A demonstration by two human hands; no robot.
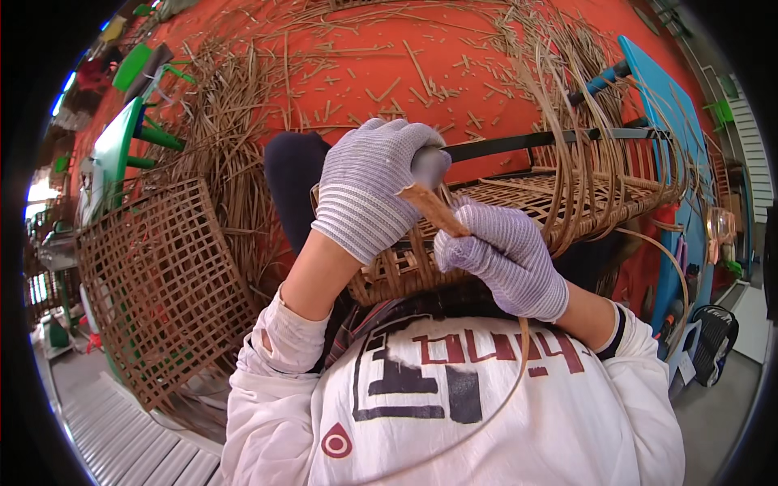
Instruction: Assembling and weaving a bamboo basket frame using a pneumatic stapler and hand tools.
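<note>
A grey-striped work glove covers my left hand (377, 182), its fingers curled closed at the near end of a black frame bar (519, 144); what lies inside them is hidden, and the thumb is blurred. My right hand (512, 257), gloved too, pinches a brown wicker strip (436, 212) whose free end slants up toward my left palm. A long thin strand (523, 352) hangs below my right hand across the white shirt. Under both hands rests a half-woven basket (502, 198) with a dark frame, and several loose strips (559, 162) loop over its right part.
Left of me leans an open-lattice woven panel (166, 279). Heaps of dry strips (227, 121) and cut scraps (389, 89) lie on the red floor covering (348, 69). A blue board (668, 113) stands at the right, a green stool (117, 150) at the left. A black bag (715, 344) sits lower right.
</note>
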